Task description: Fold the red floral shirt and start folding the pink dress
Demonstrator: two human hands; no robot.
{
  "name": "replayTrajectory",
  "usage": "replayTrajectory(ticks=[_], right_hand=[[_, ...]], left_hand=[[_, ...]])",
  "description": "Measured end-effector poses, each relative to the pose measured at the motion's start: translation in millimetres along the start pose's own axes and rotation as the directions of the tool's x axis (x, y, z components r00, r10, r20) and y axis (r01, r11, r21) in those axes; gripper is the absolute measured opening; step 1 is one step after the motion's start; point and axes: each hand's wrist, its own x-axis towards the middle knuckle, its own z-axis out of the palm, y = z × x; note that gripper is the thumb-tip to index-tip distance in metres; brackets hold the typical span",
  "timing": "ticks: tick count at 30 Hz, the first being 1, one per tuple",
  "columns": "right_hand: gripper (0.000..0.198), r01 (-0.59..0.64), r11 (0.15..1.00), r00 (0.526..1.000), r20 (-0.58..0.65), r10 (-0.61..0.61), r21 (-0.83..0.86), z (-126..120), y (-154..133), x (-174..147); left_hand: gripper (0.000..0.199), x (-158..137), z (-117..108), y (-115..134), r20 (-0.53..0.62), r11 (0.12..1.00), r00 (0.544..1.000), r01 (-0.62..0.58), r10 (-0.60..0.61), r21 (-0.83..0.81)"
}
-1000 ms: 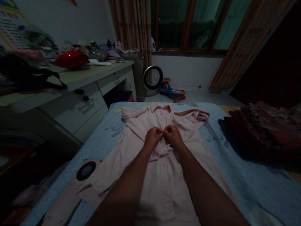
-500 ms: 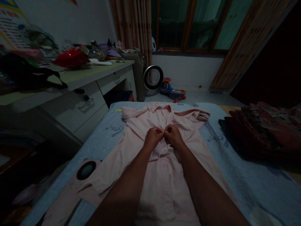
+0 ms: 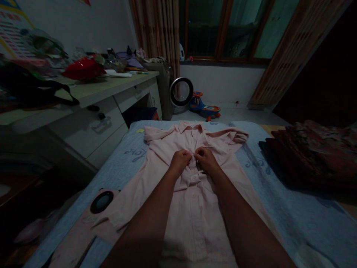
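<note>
Straight across a broad blue bedspread (image 3: 292, 219), printed with looping script, and over to a long, cluttered desk (image 3: 119, 83) on the left. Back to mid-bedspread now, to a pink shirt (image 3: 192, 219), laid out front up with collar at the far end (and rather creased around the chest). Past a pile of dark folded cloth (image 3: 315, 156) to the right. In close: pinching the shirt's front, with left hand (image 3: 180, 160) and right hand (image 3: 205, 159) alike, fingertips nearly together. Impossible to make out anything smaller between them. Just nearer, one small button (image 3: 193, 178).
</note>
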Motion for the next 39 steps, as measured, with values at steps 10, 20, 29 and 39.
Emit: replayTrajectory(ticks=[10,20,29,39], right_hand=[[0.016,0.011,1.000,1.000,-0.015,-0.012,-0.012,2,6,-1],[0.028,-0.043,0.731,0.900,-0.343,-0.268,-0.681,-31,-1,0],[0.036,-0.273,0.521,0.943,-0.331,-0.020,-0.808,-42,-11,-6],[0.041,-0.094,0.551,0.960,-0.222,-0.171,-0.829,-79,-38,2]], left_hand=[[0.009,4,-4,-4,0.085,0.999,0.996,0.030,-0.028,-0.019],[0.025,-13,4,2,0.058,0.546,0.871,-0.357,0.489,0.758],[0.050,-16,8,4,0.071,0.578,0.952,-0.239,0.298,0.780],[0.044,-11,4,20,0.001,0.850,0.960,-0.249,0.280,0.464]])
